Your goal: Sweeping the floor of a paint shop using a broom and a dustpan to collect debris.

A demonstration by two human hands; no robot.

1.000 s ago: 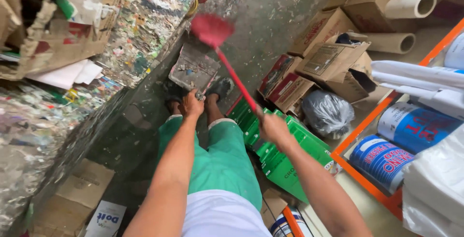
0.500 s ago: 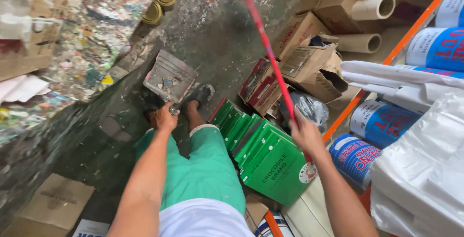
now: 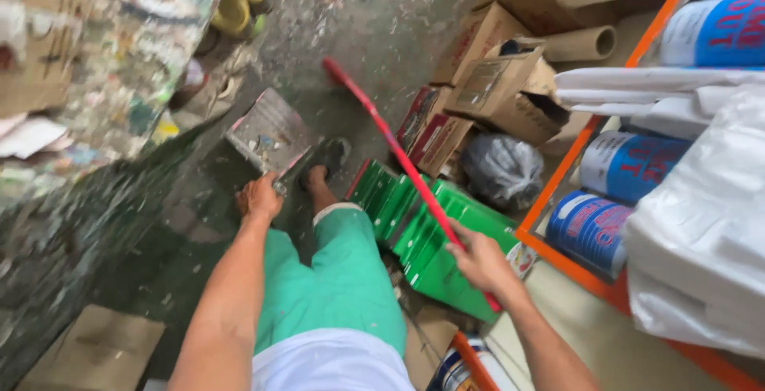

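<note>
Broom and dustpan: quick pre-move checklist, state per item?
1. Right hand gripped on the red broom handle: ok.
2. Left hand on the dustpan handle: ok.
3. Broom head down at the floor: cannot tell, blurred.
4. Dustpan holding scraps, lip low to the floor: ok.
5. Handle free of the green boxes: not ok, it passes right over them.
6. Foot clear of the dustpan: not ok, right beside it.
</note>
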